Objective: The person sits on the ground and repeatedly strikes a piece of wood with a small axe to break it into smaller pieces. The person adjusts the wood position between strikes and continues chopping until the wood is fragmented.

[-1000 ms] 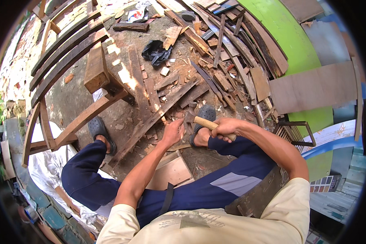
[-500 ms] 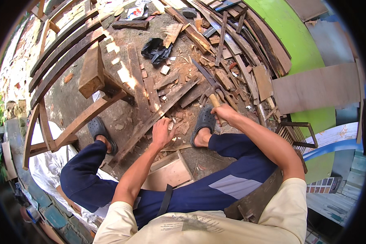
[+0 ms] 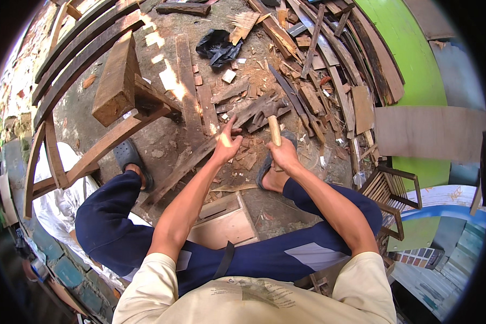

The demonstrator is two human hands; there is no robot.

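Note:
In my right hand (image 3: 284,154) is a hammer (image 3: 275,129), gripped by its light wooden handle. The dark hammer head lies over the far end of a long weathered plank (image 3: 200,154), which slants across the ground between my feet; whether they touch I cannot tell. My left hand (image 3: 228,144) is beside that plank, a little to the left of the hammer, with its index finger stretched forward and nothing visible in it. Wood chips and short offcuts (image 3: 248,161) are scattered around both hands.
A wooden frame with a thick block (image 3: 115,97) stands at the left. Boards are piled (image 3: 329,59) at the far right, near a long dark blade-like strip (image 3: 290,92). A black plastic bag (image 3: 218,47) lies ahead. A shallow wooden box (image 3: 227,227) is close below me.
My right hand has swung the hammer leftward from beside my right foot to over the plank's far end. My left hand has moved forward along the plank, its index finger now stretched out.

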